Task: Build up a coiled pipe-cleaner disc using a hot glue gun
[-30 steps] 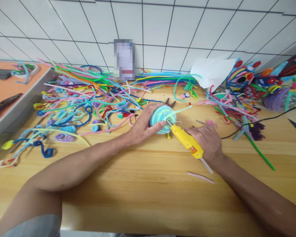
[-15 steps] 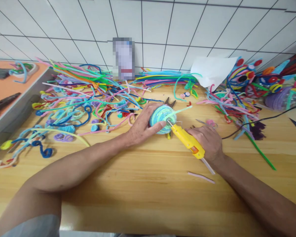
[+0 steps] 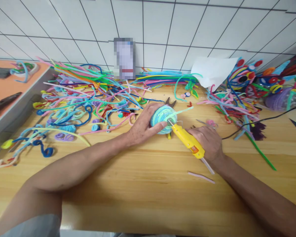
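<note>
My left hand point(image 3: 146, 124) is wrapped round the left side of a round form wound with blue and green pipe cleaners point(image 3: 162, 116), its thumb across the near face. A loose pale green pipe cleaner end point(image 3: 184, 112) sticks out from the form to the right. In my right hand point(image 3: 207, 141) is a yellow hot glue gun point(image 3: 188, 140), a clear glue stick point(image 3: 208, 166) poking out of its back. The metal nozzle point(image 3: 171, 122) meets the wound face close to my left thumb; whether glue is flowing is too small to see.
Heaped pipe cleaners point(image 3: 71, 98) cover the table's left and back. Pliers point(image 3: 171, 102) lie behind the round form. A black cable point(image 3: 246, 123) crosses the right side, near decorated figures point(image 3: 244, 77). A blurred phone-like panel point(image 3: 125, 59) leans on the tiled wall. A pink piece point(image 3: 201, 177) lies in front.
Hardly anything differs: the view has shifted very slightly, and both hands keep their holds, with the nozzle still at the wound face.
</note>
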Demonstrator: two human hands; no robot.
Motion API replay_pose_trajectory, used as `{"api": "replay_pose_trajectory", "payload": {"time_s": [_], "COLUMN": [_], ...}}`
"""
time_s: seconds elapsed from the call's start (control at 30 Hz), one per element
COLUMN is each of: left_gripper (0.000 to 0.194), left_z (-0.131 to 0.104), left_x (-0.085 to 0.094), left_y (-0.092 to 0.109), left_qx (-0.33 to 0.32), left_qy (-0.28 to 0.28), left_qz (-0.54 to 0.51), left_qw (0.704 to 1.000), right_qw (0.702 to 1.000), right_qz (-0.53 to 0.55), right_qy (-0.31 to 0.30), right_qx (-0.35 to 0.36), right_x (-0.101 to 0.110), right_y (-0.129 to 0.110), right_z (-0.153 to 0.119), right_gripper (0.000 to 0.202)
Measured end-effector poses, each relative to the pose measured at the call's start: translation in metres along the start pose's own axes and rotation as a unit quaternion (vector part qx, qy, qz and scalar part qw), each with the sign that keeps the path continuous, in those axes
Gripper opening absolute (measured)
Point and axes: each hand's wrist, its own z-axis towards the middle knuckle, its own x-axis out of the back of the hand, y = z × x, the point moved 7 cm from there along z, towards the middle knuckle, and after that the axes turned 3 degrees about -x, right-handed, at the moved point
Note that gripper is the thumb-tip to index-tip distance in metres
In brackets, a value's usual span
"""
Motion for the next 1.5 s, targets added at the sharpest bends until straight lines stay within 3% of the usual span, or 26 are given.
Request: {"api": "replay_pose_trajectory", "payload": {"time_s": [0.43, 1.5], "left_gripper": [0.055, 0.056], "left_z": [0.002, 0.002], "left_x": [0.001, 0.001], "left_y": [0.001, 0.002], "left_qx": [0.009, -0.003], "left_qy": [0.011, 0.002], "left_qz": [-0.02, -0.004], "left_qw": [1.0, 1.0], "right_qw": [0.999, 0.999], "right_qz": [0.011, 0.033], "right_qy": [-0.017, -0.012], "right_qx": [-0.033, -0.018], "right_x": [-0.007, -0.004], "right_y": [0.012, 0.005], "right_z": [-0.015, -0.006], "right_gripper": [0.028, 0.028]}}
